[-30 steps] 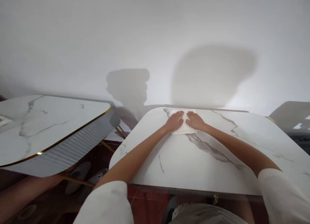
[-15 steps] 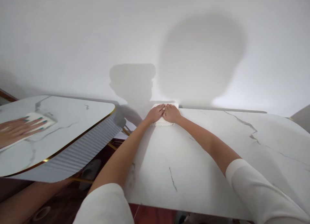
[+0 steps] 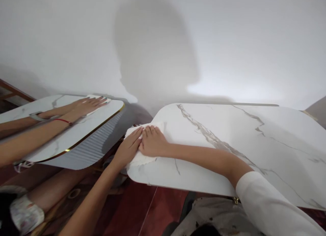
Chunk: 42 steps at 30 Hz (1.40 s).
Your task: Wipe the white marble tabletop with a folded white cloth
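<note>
Hands (image 3: pixel 142 146), crumpled white cloth (image 3: pixel 139 157) now left-edge

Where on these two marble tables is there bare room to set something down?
On the near table, everything right of the right hand lies bare, out to the far edge by the wall. Its left corner is crowded: both hands, the left hand too, press a white cloth. On the other table, another person's hands take the far end.

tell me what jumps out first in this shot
Both hands, left hand and right hand, press flat on a crumpled white cloth at the left edge of the white marble-look table. On the gold-rimmed marble table to the left, another person's hand lies flat too.
</note>
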Tool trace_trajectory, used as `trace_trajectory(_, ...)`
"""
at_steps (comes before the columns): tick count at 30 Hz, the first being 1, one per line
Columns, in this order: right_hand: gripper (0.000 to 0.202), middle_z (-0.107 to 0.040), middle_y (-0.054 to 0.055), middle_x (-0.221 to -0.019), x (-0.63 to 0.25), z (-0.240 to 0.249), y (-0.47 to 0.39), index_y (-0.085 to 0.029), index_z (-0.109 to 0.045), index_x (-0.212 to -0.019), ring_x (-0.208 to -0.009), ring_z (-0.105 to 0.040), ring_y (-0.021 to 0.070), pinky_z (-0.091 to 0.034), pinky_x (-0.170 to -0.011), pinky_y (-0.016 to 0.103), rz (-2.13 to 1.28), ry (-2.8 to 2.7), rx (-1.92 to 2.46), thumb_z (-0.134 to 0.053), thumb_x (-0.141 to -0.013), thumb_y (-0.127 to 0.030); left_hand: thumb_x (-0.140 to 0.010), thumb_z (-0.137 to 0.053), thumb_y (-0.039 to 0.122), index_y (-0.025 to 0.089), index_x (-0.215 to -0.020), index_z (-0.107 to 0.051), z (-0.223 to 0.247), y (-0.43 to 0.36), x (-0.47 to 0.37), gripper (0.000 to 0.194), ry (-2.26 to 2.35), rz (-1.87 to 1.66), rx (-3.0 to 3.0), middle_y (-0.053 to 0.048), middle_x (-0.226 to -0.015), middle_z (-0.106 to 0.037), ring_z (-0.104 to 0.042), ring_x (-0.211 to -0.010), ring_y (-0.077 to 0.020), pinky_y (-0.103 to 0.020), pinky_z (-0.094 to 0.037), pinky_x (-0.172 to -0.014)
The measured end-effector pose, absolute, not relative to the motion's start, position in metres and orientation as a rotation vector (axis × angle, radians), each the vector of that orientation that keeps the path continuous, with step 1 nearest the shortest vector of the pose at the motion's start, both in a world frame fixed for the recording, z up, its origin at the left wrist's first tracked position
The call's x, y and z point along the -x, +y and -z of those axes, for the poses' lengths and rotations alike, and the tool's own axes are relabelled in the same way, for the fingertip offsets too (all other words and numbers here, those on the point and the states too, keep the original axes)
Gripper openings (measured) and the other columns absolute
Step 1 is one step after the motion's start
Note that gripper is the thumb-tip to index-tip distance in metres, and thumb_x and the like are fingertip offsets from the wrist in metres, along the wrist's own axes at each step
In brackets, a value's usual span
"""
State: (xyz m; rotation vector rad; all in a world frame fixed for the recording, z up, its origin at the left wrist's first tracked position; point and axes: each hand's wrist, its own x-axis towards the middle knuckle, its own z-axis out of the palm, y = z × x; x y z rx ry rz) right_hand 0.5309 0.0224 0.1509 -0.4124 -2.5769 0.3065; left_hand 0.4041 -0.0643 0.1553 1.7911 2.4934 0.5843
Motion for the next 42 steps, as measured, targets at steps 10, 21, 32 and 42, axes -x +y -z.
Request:
trace_trajectory(10,0.057,-0.048,0.022,-0.134,-0.597,-0.149,-0.013,0.004,-0.045,-0.128,-0.125,-0.041,0.0295,-0.03,-0.106,0.043,-0.236,-2.616,0.168,-0.039,-0.089,-0.037,-0.089,-0.029,0.037,0.016,-0.134,-0.045,-0.146,-0.125,-0.465,0.052,2.595,-0.569,-1.872,-0.01,-0.138,-0.048,-0.04,-0.13,-0.0248,-0.045,-0.029,-0.111)
trace_trajectory(21,0.052,-0.045,0.019,-0.138,-0.585,-0.151,0.081,0.002,-0.045,-0.13,-0.128,-0.037,0.0259,-0.026,-0.108,0.039,-0.393,-2.662,0.344,-0.041,-0.089,-0.031,-0.086,-0.028,0.036,0.007,-0.126,-0.051,-0.151,-0.009,-0.454,0.054,2.58,-0.471,-2.01,-0.014,-0.134,-0.051,-0.044,-0.127,-0.0235,-0.04,-0.032,-0.109)
trace_trajectory(32,0.047,-0.051,0.018,-0.132,-0.534,-0.136,0.178,0.0,-0.047,-0.127,-0.123,-0.042,0.0254,-0.027,-0.105,0.037,-0.364,-2.584,0.516,-0.04,-0.09,-0.027,-0.086,-0.031,0.029,0.012,-0.125,-0.053,-0.144,0.105,-0.403,0.047,2.494,-0.513,-2.072,-0.009,-0.134,-0.052,-0.045,-0.126,-0.0203,-0.035,-0.032,-0.108)
trace_trajectory(42,0.046,-0.055,0.017,-0.127,-0.554,-0.128,0.243,-0.002,-0.049,-0.127,-0.119,-0.046,0.0247,-0.028,-0.103,0.036,-0.29,-2.499,0.786,-0.038,-0.09,-0.027,-0.088,-0.032,0.025,0.016,-0.123,-0.055,-0.142,0.194,-0.423,0.042,2.341,-0.477,-2.212,-0.007,-0.131,-0.055,-0.05,-0.121,-0.0198,-0.033,-0.037,-0.104)
